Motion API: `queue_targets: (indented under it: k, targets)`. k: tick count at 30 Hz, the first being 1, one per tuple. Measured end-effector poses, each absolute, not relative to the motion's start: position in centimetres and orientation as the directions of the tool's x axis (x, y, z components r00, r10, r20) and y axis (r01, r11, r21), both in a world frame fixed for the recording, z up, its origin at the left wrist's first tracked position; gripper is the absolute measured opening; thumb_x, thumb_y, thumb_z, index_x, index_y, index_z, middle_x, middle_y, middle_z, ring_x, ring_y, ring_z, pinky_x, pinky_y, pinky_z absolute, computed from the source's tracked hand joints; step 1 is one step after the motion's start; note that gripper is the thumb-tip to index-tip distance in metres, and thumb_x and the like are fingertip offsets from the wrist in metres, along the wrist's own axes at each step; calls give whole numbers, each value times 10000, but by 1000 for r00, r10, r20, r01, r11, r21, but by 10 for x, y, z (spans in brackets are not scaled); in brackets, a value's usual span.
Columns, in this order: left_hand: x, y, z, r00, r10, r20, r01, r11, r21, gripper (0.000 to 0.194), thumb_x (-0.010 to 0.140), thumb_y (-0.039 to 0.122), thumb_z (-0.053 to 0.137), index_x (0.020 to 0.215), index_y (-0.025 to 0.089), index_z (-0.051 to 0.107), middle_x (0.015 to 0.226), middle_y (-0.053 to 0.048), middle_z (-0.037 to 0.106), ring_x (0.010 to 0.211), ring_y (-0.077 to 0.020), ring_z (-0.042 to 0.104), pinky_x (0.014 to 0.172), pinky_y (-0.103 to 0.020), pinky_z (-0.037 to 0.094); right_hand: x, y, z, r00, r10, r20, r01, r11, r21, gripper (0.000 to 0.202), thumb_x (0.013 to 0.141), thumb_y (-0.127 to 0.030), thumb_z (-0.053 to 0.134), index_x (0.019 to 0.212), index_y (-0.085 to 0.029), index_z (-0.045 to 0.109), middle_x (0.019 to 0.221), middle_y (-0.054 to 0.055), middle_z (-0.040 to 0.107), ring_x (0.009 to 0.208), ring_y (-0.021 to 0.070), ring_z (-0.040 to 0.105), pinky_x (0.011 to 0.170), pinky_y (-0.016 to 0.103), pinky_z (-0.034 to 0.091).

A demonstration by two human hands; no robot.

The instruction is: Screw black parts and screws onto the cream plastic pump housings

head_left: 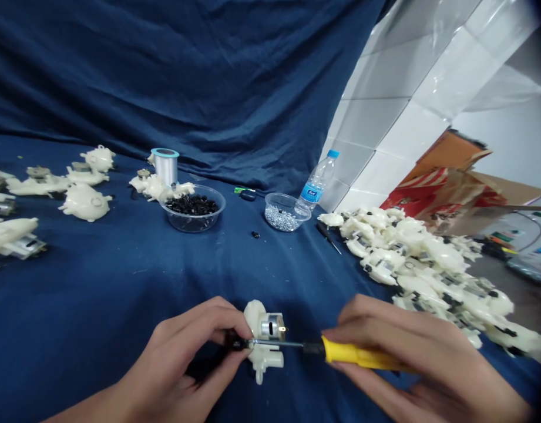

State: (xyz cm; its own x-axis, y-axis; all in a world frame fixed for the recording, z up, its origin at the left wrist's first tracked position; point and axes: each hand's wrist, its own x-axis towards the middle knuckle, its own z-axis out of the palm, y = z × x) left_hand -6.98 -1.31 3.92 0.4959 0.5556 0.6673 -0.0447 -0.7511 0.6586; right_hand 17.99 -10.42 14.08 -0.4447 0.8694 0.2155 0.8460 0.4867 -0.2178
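My left hand (195, 346) pinches a small black part (237, 342) at the lower middle. In my right hand (406, 352) is a yellow-handled screwdriver (358, 353), held level and pointing left. Its metal shaft runs across a cream plastic housing (258, 367), and the tip meets the black part at my left fingertips, where a tiny shiny piece shows. A silver motor (272, 326) sits on the right side of the housing. The housing lies on the blue cloth (164, 305) or just above it; I cannot tell which.
Behind stand a bowl of black parts (193, 220), a wire spool (165, 167), a bowl of screws (281, 220) and a leaning bottle (316, 182). A dark screwdriver (329, 238) lies beside a housing pile (424, 258) at right. More housings (86, 202) are at left.
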Motion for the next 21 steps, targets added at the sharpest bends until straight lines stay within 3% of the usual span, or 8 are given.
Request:
queue_targets:
  k: [3, 6, 11, 14, 16, 19, 21]
  targets:
    - [-69, -14, 39, 479, 576, 663, -38, -741, 671, 278, 853, -17, 593, 1002, 218, 603, 890, 30, 696, 742, -72, 694, 691, -117, 588, 182, -107, 132, -505, 785, 358, 842, 539, 5, 215, 962, -166, 590, 1163, -233, 627, 1017, 23, 707, 829, 133, 688, 738, 240, 540]
    - [-69, -16, 37, 457, 583, 672, -15, -750, 661, 276, 848, -16, 593, 988, 221, 606, 853, 30, 689, 692, -78, 684, 654, -136, 585, 181, -107, 126, -540, 719, 437, 819, 568, 76, 199, 969, -153, 560, 1140, -199, 651, 974, 41, 732, 796, 156, 687, 710, 265, 546]
    - [-69, -19, 41, 484, 574, 661, 21, -762, 647, 257, 851, -8, 570, 943, 232, 583, 819, 33, 672, 649, -82, 671, 616, -146, 565, 172, -105, 134, -464, 801, 379, 832, 540, -122, 114, 972, -214, 555, 1003, -232, 663, 848, 32, 732, 636, 156, 669, 549, 270, 496]
    - [-70, -20, 44, 504, 556, 661, 18, -772, 635, 265, 856, -14, 548, 936, 237, 571, 808, 33, 661, 666, -87, 674, 627, -148, 556, 167, -104, 141, -353, 912, 210, 866, 404, -294, 231, 1007, -333, 532, 830, -253, 657, 729, -15, 687, 590, 131, 650, 564, 265, 483]
    - [-70, -20, 44, 506, 549, 665, 22, -779, 627, 271, 856, -18, 536, 939, 238, 572, 799, 32, 651, 660, -88, 669, 616, -150, 548, 168, -103, 143, -307, 949, 76, 886, 314, -342, 303, 1018, -377, 510, 776, -258, 648, 697, -35, 662, 616, 124, 655, 598, 263, 484]
    - [-69, -17, 42, 490, 561, 667, 19, -772, 635, 279, 855, -17, 546, 971, 234, 578, 825, 31, 653, 683, -83, 667, 644, -147, 557, 173, -103, 141, -290, 956, 54, 907, 292, -303, 140, 967, -412, 599, 965, -304, 689, 867, -23, 708, 799, 157, 701, 705, 270, 533]
    - [-69, -15, 40, 475, 588, 654, 8, -747, 665, 282, 858, -12, 557, 992, 235, 580, 854, 32, 657, 718, -78, 674, 682, -134, 571, 176, -102, 141, -306, 943, 131, 909, 330, -253, 304, 890, -399, 706, 1178, -332, 635, 1088, 7, 702, 989, 190, 695, 819, 285, 558]
